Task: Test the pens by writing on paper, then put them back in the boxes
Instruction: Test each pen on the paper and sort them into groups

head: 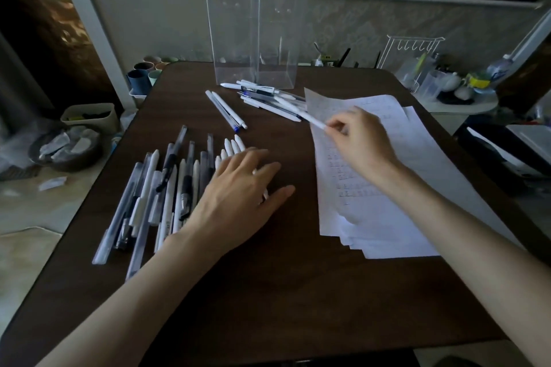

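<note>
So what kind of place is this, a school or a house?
Probably a room in a home, not a school. The table holds pens and paper, but household clutter surrounds it: cups in a tray at the left, a bottle at the right.

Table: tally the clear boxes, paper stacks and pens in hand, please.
Boxes: 2
Paper stack: 1
Pen in right hand: 1
Total: 4
Loose pens overlap too much to count.
</note>
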### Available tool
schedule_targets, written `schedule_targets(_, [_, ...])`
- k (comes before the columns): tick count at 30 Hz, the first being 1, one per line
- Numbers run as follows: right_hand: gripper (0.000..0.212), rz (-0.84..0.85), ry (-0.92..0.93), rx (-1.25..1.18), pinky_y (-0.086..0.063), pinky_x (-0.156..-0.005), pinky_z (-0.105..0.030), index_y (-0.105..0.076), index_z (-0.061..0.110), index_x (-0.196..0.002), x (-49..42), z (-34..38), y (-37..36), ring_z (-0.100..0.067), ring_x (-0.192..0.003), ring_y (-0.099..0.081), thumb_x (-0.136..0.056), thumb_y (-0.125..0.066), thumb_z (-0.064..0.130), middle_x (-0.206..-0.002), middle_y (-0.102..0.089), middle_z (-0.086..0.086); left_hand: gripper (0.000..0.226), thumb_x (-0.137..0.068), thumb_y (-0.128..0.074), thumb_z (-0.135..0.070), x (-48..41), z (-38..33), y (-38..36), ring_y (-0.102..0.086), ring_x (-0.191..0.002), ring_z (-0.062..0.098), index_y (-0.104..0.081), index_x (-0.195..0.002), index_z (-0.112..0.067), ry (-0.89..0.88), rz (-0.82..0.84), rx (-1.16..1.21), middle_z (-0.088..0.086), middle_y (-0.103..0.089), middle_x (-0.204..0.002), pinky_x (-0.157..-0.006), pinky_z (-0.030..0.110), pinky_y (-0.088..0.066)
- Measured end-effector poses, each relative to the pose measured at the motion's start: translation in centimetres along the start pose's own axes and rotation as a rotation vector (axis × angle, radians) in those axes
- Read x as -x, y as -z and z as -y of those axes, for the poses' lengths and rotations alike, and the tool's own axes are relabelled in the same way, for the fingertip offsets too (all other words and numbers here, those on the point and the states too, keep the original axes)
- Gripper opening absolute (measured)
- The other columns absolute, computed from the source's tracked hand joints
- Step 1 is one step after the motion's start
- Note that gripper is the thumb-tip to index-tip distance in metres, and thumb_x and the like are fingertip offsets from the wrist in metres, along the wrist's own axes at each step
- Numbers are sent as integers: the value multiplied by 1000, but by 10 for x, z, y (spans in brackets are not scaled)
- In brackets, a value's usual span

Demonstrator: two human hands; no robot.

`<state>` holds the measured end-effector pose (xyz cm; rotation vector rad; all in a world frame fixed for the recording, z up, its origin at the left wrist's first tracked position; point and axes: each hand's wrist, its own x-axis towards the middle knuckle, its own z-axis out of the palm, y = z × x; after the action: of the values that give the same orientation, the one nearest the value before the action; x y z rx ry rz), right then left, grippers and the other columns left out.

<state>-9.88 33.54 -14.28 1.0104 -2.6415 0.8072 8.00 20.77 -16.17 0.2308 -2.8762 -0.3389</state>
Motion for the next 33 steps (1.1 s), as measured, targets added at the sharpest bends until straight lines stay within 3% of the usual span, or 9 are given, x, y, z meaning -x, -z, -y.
schedule_targets(5, [14,109,-37,59,-44,-64,-17,-69,9,-99,63,-57,46,-8,-74,-54,-88,-63,16,-89,-58,1,60,-93,-24,-58,9,-29,-14,-17,-141,9,-34,-143,-26,-382,108,117,-7,-27,-152,-113,33,-17])
schedule_targets(7, [16,161,-39,109,-48,-70,-26,-69,9,-102,75,-72,55,-11,-78,-54,-88,-63,16,-90,-57,1,60,-94,-24,-59,11,-37,-20,-9,-142,4,-26,-147,-29,-454,173,150,-12,-19,-154,-115,34,-13])
schedule_targets(10, [23,194,-46,158,-48,-84,-36,-67,8,-110,80,-83,61,-18,-95,-54,-90,-61,17,-99,-58,-2,60,-95,-25,-59,10,-41,-25,-7,-141,-1,-24,-147,-30,-503,248,162,-14,-16,-155,-116,37,-17])
schedule_targets(16, [38,179,35,38,-39,-92,-27,-58,12,-125,50,-54,36,-18,-114,-47,-92,-57,32,-120,-53,-3,58,-96,-25,-59,10,-41,-26,-11,-141,-1,-26,-147,-31,-510,256,152,-15,-20,-153,-114,39,-22])
schedule_targets(20, [20,147,169,207,-38,-77,-32,-59,9,-107,43,-40,7,-22,-96,-49,-95,-54,25,-107,-56,-6,56,-97,-27,-57,11,-40,-26,-15,-141,1,-31,-146,-29,-520,233,152,-13,-24,-153,-113,39,-26])
schedule_targets(24, [5,-11,279,160,-40,-57,-33,-53,9,-99,52,-43,6,-25,-70,-56,-94,-54,12,-81,-59,-9,50,-98,-33,-49,12,-39,-24,-29,-136,2,-43,-139,-23,-541,179,162,-10,-37,-147,-108,27,-29])
schedule_targets(27, [29,-71,264,116,-43,-61,-31,-55,13,-96,55,-43,10,-18,-71,-56,-95,-44,40,-82,-62,-5,49,-98,-35,-49,11,-39,-24,-31,-135,2,-45,-138,-23,-539,182,177,-11,-40,-145,-107,26,-29])
schedule_targets(29, [42,-94,264,121,-36,-65,-28,-53,18,-78,55,-38,9,-11,-67,-50,-89,-39,55,-74,-62,1,49,-98,-35,-50,11,-39,-25,-30,-135,2,-45,-139,-23,-538,188,177,-11,-39,-145,-107,26,-29])
schedule_targets(33, [43,-95,292,142,-25,-67,-28,-43,18,-57,57,-36,4,-13,-64,-42,-89,-38,46,-58,-53,5,49,-98,-36,-49,12,-38,-25,-29,-136,2,-44,-139,-24,-538,192,176,-13,-38,-146,-107,28,-30])
